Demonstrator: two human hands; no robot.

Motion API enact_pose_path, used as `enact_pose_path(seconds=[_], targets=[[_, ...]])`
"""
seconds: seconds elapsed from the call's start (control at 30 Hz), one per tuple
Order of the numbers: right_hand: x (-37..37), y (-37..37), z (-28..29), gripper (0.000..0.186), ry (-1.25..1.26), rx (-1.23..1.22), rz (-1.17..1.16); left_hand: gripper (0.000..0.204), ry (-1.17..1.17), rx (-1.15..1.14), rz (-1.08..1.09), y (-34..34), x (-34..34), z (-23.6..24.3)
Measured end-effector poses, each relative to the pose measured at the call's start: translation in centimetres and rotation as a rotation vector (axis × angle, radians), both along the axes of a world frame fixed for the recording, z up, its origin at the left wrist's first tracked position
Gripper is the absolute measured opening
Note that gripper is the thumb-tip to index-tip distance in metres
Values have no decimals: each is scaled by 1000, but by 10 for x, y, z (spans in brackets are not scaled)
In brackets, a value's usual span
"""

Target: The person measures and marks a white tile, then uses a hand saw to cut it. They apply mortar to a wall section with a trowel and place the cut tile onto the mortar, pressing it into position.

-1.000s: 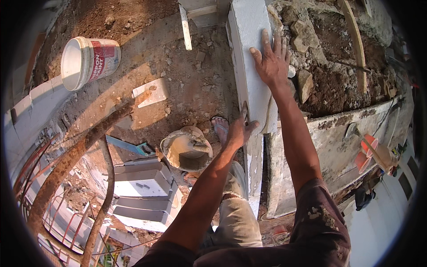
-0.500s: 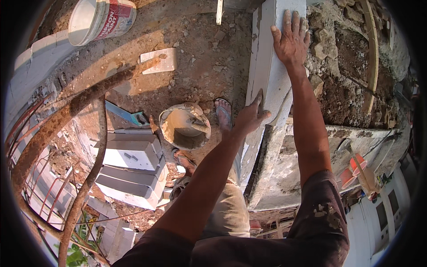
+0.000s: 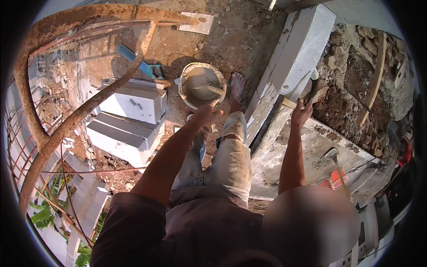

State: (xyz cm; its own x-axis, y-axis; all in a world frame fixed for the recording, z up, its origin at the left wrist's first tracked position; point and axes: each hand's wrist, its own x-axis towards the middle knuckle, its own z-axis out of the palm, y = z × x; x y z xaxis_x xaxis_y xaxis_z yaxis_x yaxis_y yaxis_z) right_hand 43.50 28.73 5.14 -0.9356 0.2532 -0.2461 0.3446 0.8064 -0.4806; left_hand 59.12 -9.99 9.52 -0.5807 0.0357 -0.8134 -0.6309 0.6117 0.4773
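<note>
My left hand (image 3: 208, 114) hangs just on the near side of a bucket (image 3: 187, 71) of wet, tan mortar (image 3: 198, 82); its fingers are apart and hold nothing. A tool's handle (image 3: 216, 90) sticks out of the mortar. Over the end of the low wall, my right hand (image 3: 302, 113) is raised with loosely bent, parted fingers. A brownish stone-like piece (image 3: 319, 92) lies just past its fingertips; I see no grip on it. A long white block (image 3: 303, 51) rests on the wall, beyond both hands, smeared with mortar along its side.
White blocks (image 3: 129, 104) are stacked at left, with a blue-handled saw (image 3: 151, 70) behind them. Rusty pipes (image 3: 84, 118) cross the left side. Rubble and earth (image 3: 347, 84) fill the right. A hammer-like tool (image 3: 332, 155) and an orange container (image 3: 339, 178) stand lower right.
Both hands have come off the white block. My left hand has shifted left to near the bucket, my right hand back toward me. The view has turned and shifted.
</note>
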Motion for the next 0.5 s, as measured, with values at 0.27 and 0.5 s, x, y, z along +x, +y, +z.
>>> enact_pose_path(seconds=[0.27, 0.5], targets=[[387, 49, 92, 71, -1412, -389, -434, 73, -467, -69, 225, -138, 328, 81], [357, 11, 55, 68, -751, -696, -237, 65, -170, -50, 295, -124, 312, 86]])
